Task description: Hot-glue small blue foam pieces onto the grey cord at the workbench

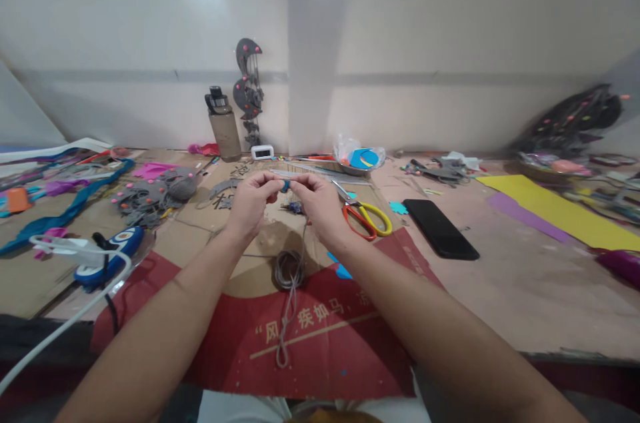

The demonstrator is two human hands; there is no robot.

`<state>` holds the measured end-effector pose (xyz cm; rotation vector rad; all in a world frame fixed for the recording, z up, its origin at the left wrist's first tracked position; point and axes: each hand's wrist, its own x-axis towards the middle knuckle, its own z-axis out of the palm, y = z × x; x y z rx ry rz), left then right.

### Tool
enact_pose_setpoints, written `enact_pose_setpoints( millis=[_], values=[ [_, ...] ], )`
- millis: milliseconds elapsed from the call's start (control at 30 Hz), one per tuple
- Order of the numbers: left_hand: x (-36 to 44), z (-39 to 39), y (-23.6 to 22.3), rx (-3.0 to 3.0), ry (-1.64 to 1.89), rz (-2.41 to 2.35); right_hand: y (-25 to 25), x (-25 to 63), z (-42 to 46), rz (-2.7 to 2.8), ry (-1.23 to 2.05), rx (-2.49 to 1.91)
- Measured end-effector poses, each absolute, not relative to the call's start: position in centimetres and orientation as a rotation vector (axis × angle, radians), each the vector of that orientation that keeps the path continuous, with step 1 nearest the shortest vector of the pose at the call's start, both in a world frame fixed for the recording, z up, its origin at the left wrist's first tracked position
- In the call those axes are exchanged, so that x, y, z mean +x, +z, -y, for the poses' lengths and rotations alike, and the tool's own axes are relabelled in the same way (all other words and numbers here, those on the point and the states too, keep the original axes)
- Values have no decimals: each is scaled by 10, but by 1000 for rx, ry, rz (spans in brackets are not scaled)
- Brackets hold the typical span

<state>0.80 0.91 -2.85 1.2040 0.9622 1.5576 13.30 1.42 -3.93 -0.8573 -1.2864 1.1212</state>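
Note:
Above the middle of the table, my left hand (256, 199) and my right hand (316, 197) meet with fingers pinched together. Between their fingertips is a small dark blue piece (285, 186), too small to name more exactly. A grey cord runs down from near my right hand to a coiled bundle of cord (289, 269) lying on red printed cardboard (325, 363). Just beyond my hands lies a small dark blue bit (295, 208). To the right of my right hand rest scissors (367, 217) with one red and one yellow handle loop.
A black phone (440, 229) lies at right, near yellow sheet (560, 209). At left are a blue power strip (113, 256) with a white cable and a heap of grey felt pieces (155, 195). A bottle (225, 129) stands by the wall, near a small white clock (263, 152).

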Motion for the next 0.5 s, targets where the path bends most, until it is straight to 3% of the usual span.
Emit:
enact_pose_setpoints(
  millis=[233, 500],
  values=[
    [3, -8, -20, 1105, 1293, -938, -43, 139, -20, 1204, 1216, -870],
    [-4, -9, -20, 1474, 1255, -1067, -45, 146, -24, 1398, 953, -1008]
  ],
)
